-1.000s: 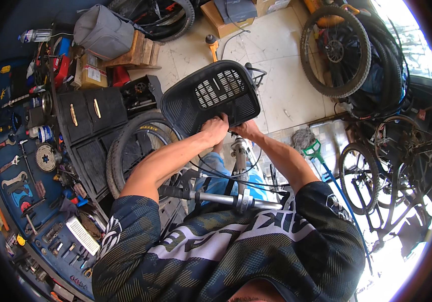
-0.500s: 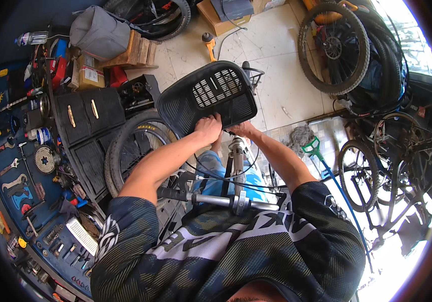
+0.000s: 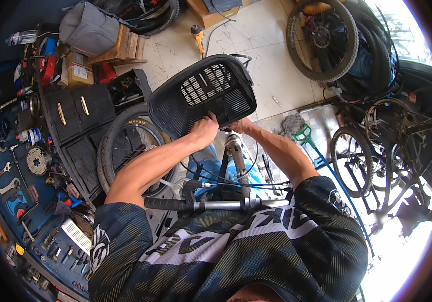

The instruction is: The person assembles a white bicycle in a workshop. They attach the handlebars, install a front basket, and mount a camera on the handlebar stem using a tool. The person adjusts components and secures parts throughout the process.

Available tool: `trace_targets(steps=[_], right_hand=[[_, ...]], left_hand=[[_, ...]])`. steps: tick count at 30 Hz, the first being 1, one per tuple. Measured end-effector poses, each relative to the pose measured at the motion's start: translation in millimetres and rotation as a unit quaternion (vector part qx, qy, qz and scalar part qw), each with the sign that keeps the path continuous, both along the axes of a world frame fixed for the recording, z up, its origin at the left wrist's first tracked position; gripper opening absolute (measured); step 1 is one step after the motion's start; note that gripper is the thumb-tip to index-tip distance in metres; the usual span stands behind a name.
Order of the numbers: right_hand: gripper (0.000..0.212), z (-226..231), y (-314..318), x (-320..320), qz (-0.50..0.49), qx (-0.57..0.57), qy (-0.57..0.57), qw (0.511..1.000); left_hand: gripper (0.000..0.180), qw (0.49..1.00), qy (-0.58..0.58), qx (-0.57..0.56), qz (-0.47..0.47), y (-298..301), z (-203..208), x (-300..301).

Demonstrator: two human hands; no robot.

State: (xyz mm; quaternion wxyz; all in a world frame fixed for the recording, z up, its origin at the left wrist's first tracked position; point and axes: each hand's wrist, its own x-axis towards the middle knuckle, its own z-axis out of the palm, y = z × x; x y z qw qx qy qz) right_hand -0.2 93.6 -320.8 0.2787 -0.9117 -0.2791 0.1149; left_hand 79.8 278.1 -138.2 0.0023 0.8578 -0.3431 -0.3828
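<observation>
A black plastic bicycle basket (image 3: 163, 108) with a slotted bottom is at the front of a bicycle, tilted toward me. My left hand (image 3: 205, 128) reaches over its near rim, fingers curled together against the inside; anything they pinch is too small to make out. Just outside the basket, my right hand (image 3: 240, 125) is beside the bike's head tube, with its fingertips hidden by the rim. The silver handlebar (image 3: 221, 205) with its black grip (image 3: 168, 204) lies crosswise close to my chest. Dark cables loop between the handlebar and basket.
On the left is a blue workbench (image 3: 4, 166) covered with tools, beside black drawers (image 3: 75, 108) and a loose wheel (image 3: 125, 146). An orange-and-black power tool (image 3: 198, 39) stands on the tiles beyond the basket. More wheels (image 3: 321, 38) and a green-headed broom (image 3: 304, 134) are at right.
The whole view has shifted slightly, so the basket and surroundings sit a little further left and up. The handlebar has turned slightly. Both hands stay at the basket's near side.
</observation>
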Motion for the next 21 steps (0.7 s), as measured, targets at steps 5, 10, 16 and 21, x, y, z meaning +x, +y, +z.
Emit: trace_targets(steps=[5, 10, 16, 21], right_hand=[[0.043, 20, 13, -11, -0.055, 0.023, -0.001, 0.998], [0.049, 60, 19, -13, -0.080, 0.043, -0.007, 0.996], [0.049, 57, 15, -35, -0.150, 0.174, 0.167, 0.959], [0.051, 82, 27, -41, -0.148, 0.105, 0.069, 0.981]], left_hand=[[0.060, 1.000, -0.017, 0.005, -0.017, 7, 0, -18], [0.054, 0.993, 0.096, 0.030, -0.063, 12, 24, 2], [0.061, 0.914, -0.332, -0.234, 0.019, 13, 127, 84], [0.031, 0.963, -0.183, -0.170, 0.098, 49, 65, 102]])
